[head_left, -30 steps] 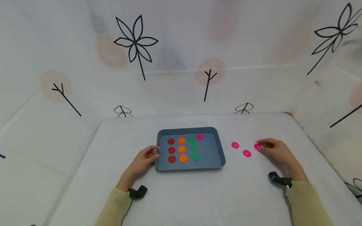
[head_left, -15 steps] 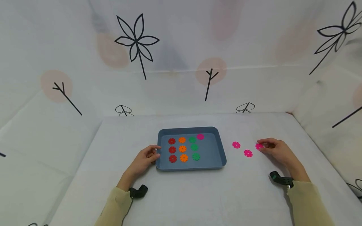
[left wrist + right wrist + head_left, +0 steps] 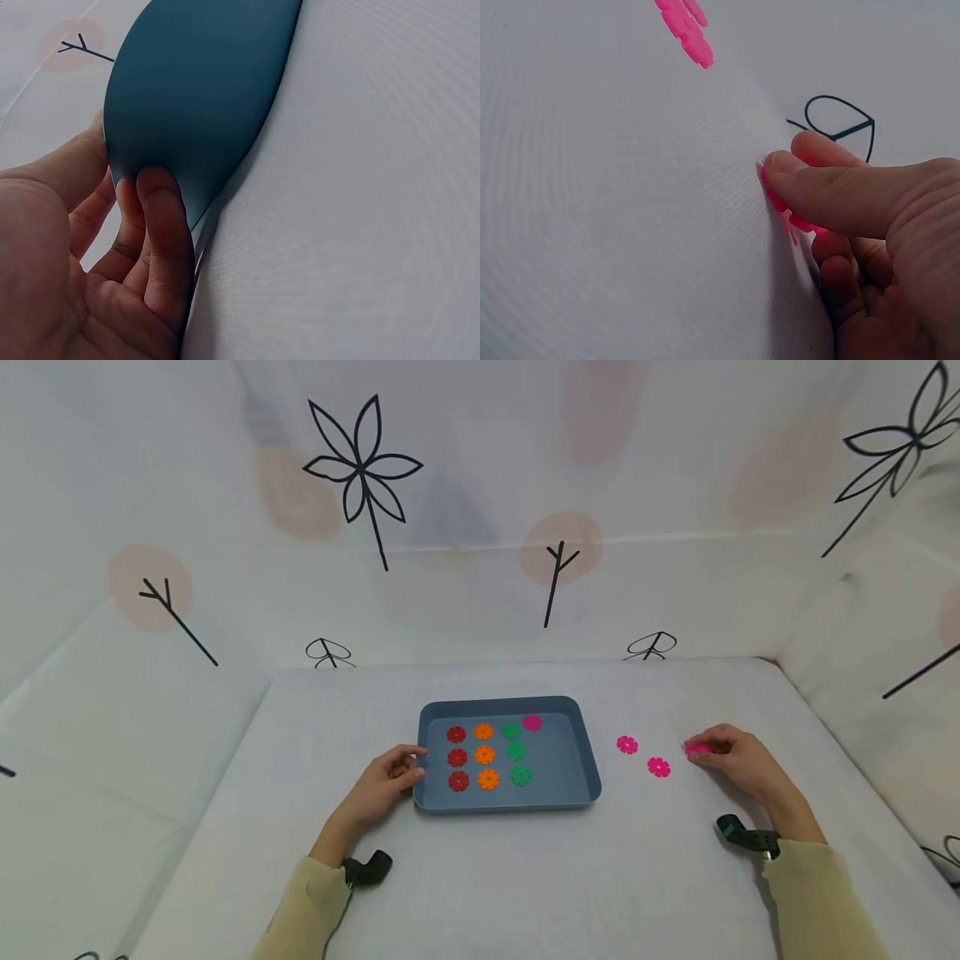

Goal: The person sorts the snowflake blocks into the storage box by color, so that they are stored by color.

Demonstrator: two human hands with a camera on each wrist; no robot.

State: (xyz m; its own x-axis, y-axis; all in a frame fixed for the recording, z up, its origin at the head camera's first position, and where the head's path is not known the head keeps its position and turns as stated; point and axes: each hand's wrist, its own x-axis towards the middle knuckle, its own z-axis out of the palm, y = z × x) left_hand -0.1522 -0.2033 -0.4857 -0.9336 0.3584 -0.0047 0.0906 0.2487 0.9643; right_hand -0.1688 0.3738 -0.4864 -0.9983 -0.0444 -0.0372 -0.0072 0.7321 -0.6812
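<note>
In the head view, a blue-grey tray (image 3: 561, 768) bears notched plastic discs in columns: red discs (image 3: 457, 757), orange discs (image 3: 484, 755) and green discs (image 3: 516, 750). One pink disc (image 3: 532, 723) lies at the top of a fourth column. My left hand (image 3: 381, 787) holds the tray's left rim, with thumb and fingers on either side of the wall (image 3: 187, 90) in the left wrist view. To the right of the tray, my right hand (image 3: 742, 762) pinches a pink disc (image 3: 804, 223) between thumb and fingers, its edge tilted up at the cloth. Fingers partly cover that disc.
Two loose pink discs, a nearer-tray disc (image 3: 627, 745) and a lower disc (image 3: 658, 767), lie between the tray and my right hand. White cloth (image 3: 510, 885) covers the table. Patterned fabric walls (image 3: 465, 602) rise behind and at both sides.
The pink disc under my right fingers has tipped up from lying flat and is now pinched. My left hand stays on the tray rim; the view has shifted slightly.
</note>
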